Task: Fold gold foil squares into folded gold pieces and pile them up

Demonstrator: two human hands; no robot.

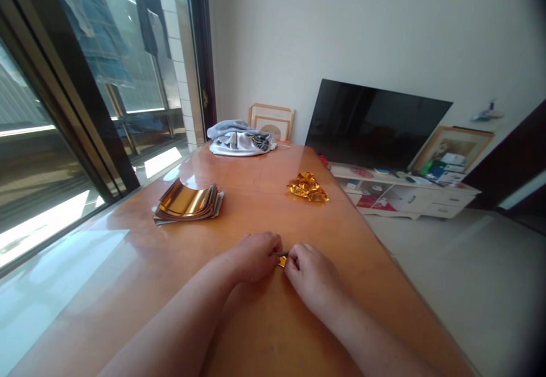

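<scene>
Close together over the near middle of the table, my left hand (pixel 258 256) and my right hand (pixel 313 274) both have their fingers closed on a small piece of gold foil paper (pixel 282 261). A thin dark edge of the piece spans the gap between my fingertips; most of it is hidden by my hands. To the left lies a curved stack of gold foil paper sheets (pixel 187 199). Beyond my right hand sits a loose heap of crumpled or folded gold foil pieces (pixel 307 186).
The glossy wooden table (pixel 256 218) runs away from me. At its far end lies a bundle of pale cloth (pixel 241 141), with wooden frames (pixel 272 116) behind. A glass door (pixel 128 81) stands left; a television (pixel 375 127) and low white cabinet (pixel 409 192) stand right.
</scene>
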